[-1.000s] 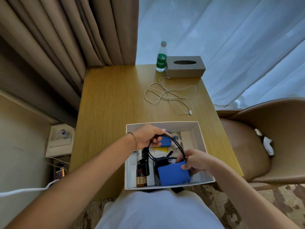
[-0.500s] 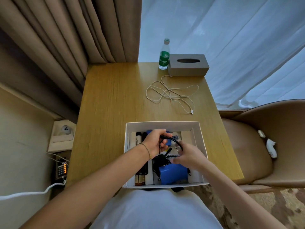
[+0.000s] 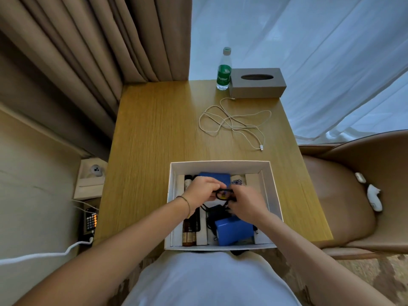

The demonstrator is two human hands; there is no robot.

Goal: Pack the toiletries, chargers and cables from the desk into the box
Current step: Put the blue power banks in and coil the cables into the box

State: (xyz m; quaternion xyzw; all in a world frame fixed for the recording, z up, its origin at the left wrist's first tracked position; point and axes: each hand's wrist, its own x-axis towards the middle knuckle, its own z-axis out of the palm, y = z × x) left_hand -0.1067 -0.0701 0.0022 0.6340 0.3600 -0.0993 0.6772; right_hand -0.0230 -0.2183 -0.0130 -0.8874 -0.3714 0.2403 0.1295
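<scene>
Two hands: both are inside the white box [image 3: 223,166], meeting over its middle on one black cable [image 3: 223,194].
Left hand [image 3: 202,191]: fingers curled, pinching the left side of a small loop of the black cable; a thin bracelet sits on the wrist.
Right hand [image 3: 247,203]: fingers curled in on the loop's right side, touching the left hand's fingertips; which fingers grip is too blurred to tell.
Black cable: its loop is held just above the box's contents, the rest trailing down to a black charger [image 3: 215,215] beneath the hands.
Box contents: brown bottles [image 3: 188,234] and a dark comb-like item along the left, a blue case [image 3: 235,231] at the near side, another blue item [image 3: 215,175] at the far wall.
White box: sits at the near edge of the wooden desk [image 3: 154,140].
White cable [image 3: 234,121]: lies loose on the desk beyond the box, well apart from it.
Far edge: a green-labelled water bottle [image 3: 223,70] stands just beside a grey tissue box [image 3: 257,83].
</scene>
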